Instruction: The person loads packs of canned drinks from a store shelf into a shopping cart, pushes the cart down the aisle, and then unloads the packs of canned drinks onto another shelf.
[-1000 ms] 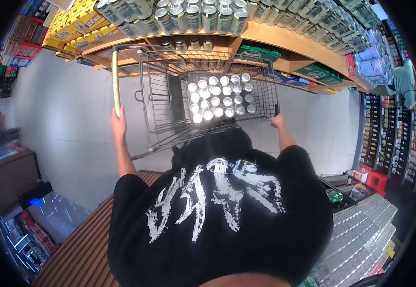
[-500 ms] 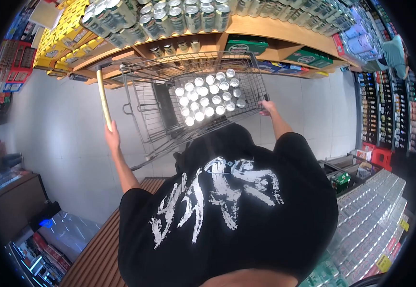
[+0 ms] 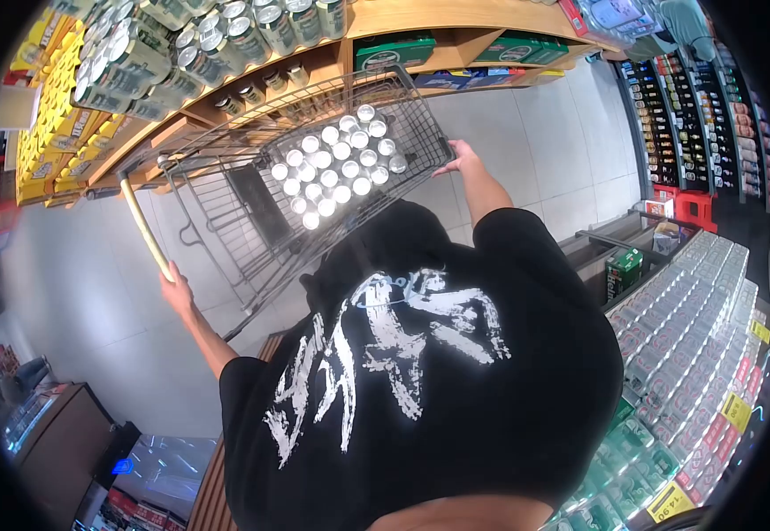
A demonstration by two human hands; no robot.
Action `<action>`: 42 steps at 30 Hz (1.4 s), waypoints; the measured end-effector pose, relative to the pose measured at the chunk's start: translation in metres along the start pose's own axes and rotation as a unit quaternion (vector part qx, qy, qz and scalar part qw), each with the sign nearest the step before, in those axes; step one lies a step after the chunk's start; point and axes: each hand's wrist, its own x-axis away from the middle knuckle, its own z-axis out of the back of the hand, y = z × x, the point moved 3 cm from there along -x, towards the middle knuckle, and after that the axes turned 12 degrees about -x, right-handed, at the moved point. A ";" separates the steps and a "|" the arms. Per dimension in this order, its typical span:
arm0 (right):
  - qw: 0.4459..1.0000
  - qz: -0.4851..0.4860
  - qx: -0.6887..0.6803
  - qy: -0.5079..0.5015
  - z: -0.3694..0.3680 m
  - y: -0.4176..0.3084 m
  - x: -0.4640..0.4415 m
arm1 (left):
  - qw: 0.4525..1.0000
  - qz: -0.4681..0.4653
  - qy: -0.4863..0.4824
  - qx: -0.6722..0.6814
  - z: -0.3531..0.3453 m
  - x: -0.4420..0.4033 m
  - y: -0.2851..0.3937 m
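Observation:
A wire shopping cart (image 3: 217,212) stands across in front of my body. Inside it sits a block of several upright cans (image 3: 332,164) with shiny silver tops. My left hand (image 3: 175,288) is closed round the lower end of the cart's pale yellow handle bar (image 3: 144,226). At the cart's opposite end, my right hand (image 3: 461,157) grips the dark corner of the rim, its fingers partly hidden from view.
Beyond the cart runs a wooden shelf (image 3: 455,16) with stacked cans (image 3: 226,40) and green boxes (image 3: 394,50). Yellow cartons (image 3: 57,146) stand at far left. Stacked canned drinks (image 3: 668,336) rise at my right, near a red stool (image 3: 694,209). Grey tiled floor (image 3: 526,124) surrounds the cart.
The cart has shifted left in view and tilted more, its handle end now lower. Both hands stay on it. The shelves and surroundings have also swung round as my view turned.

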 end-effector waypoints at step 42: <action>0.599 0.411 0.685 0.058 -0.055 0.005 0.034 | 0.996 -0.008 -0.082 0.042 0.024 -0.033 -0.002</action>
